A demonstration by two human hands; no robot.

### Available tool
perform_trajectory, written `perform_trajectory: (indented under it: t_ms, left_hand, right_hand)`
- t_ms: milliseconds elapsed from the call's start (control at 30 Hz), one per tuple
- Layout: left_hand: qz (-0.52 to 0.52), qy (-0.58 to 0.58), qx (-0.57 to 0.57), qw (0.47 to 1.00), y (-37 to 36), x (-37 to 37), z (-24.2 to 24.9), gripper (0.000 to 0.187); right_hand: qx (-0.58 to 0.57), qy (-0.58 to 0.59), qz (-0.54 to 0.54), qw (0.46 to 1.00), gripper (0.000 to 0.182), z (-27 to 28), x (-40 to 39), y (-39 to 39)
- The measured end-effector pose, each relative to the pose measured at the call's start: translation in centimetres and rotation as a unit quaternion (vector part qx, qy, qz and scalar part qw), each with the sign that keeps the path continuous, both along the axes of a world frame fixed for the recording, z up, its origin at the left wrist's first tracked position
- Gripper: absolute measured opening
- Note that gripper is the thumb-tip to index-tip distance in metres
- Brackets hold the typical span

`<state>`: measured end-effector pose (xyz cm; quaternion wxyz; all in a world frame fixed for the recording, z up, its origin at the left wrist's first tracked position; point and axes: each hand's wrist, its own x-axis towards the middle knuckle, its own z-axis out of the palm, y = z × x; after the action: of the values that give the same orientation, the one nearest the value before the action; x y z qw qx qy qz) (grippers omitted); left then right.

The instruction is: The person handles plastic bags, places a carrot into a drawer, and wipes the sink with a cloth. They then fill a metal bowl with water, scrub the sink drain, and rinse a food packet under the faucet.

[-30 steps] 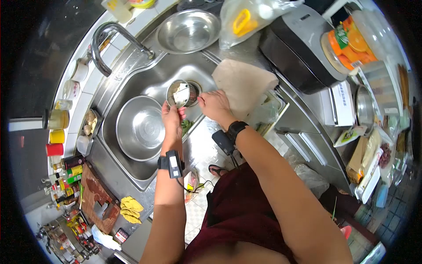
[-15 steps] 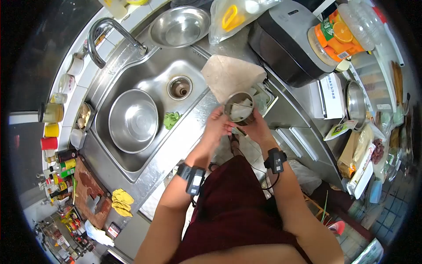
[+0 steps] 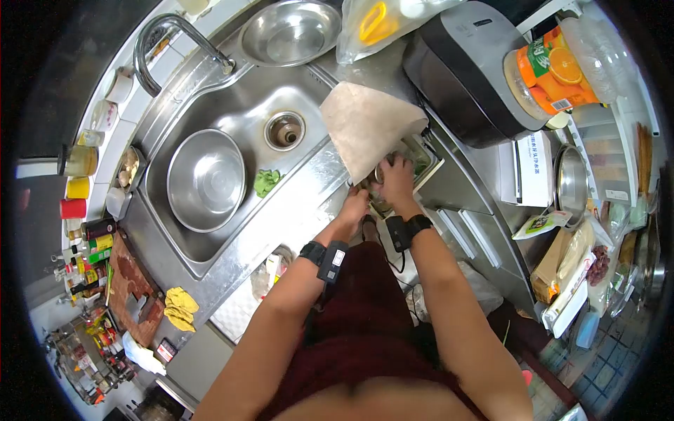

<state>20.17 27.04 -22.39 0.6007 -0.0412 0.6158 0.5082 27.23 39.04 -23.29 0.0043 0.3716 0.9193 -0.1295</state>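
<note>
My right hand (image 3: pixel 395 184) reaches down over an open drawer (image 3: pixel 430 174) below the counter edge, its fingers bent round a small round metal container (image 3: pixel 380 170). Most of that container is hidden by the hand and by a sheet of brown paper (image 3: pixel 366 121) lying above it. Close beside it, my left hand (image 3: pixel 356 205) is at the drawer's near left side with its fingers curled. What the left fingers grip, if anything, does not show. Inside the drawer the contents are only partly visible.
Left of the hands is a steel sink (image 3: pixel 260 105) holding a large metal bowl (image 3: pixel 207 181) and a green leafy scrap (image 3: pixel 267 182). Behind stand another metal basin (image 3: pixel 290 34), a faucet (image 3: pixel 226 64) and a dark appliance (image 3: pixel 470 74). A yellow cloth (image 3: pixel 180 309) lies beside a cutting board (image 3: pixel 133 288).
Both hands have gone lower toward the drawer. The metal container, earlier held up between both hands with pale pieces showing inside, is now down there, mostly covered by the right hand.
</note>
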Motion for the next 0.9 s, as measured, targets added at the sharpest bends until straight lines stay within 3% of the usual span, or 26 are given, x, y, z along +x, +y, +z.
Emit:
perform_trajectory:
  t_ms: [100, 200, 300, 400, 533, 633, 733, 833, 900]
  left_hand:
    - [0.004, -0.005, -0.013, 1.0, -0.1, 0.2, -1.5, 0.041]
    - [0.014, -0.011, -0.024, 1.0, 0.3, -0.6, -0.7, 0.04]
    - [0.028, 0.018, -0.024, 0.999, 0.0, -0.5, -0.1, 0.041]
    - [0.016, 0.009, -0.028, 0.999, 0.0, -0.5, -1.6, 0.044]
    - [0.013, 0.006, -0.026, 1.0, 0.8, -1.0, -1.9, 0.042]
    - [-0.006, -0.001, -0.037, 0.999, 0.4, -1.0, -2.3, 0.037]
    - [0.002, 0.018, -0.034, 0.999, 0.5, -1.0, -2.7, 0.035]
    - [0.067, 0.068, -0.007, 0.995, 1.0, -0.4, -2.6, 0.031]
    - [0.036, 0.039, -0.028, 0.998, 1.1, -0.8, -3.0, 0.031]
  right_hand:
    - [-0.027, -0.121, 0.008, 0.992, 0.065, 0.3, 0.8, -0.5]
    - [0.018, 0.024, -0.004, 1.0, 0.065, 1.1, 1.1, -0.1]
    - [-0.041, -0.038, 0.003, 0.998, 0.066, 2.0, 1.5, 0.3]
    - [0.051, 0.044, 0.023, 0.997, 0.068, 1.8, 1.9, -0.1]
    - [0.034, 0.122, 0.037, 0.991, 0.067, 2.7, 2.2, -0.5]
    - [-0.011, 0.024, 0.021, 0.999, 0.067, 2.4, 2.6, -1.1]
    - [0.011, 0.106, 0.031, 0.994, 0.069, 2.9, 2.5, -1.1]
    - [0.035, 0.123, 0.022, 0.991, 0.071, 2.8, 2.7, -1.2]
    - [0.031, 0.105, 0.033, 0.993, 0.072, 2.8, 3.1, -1.4]
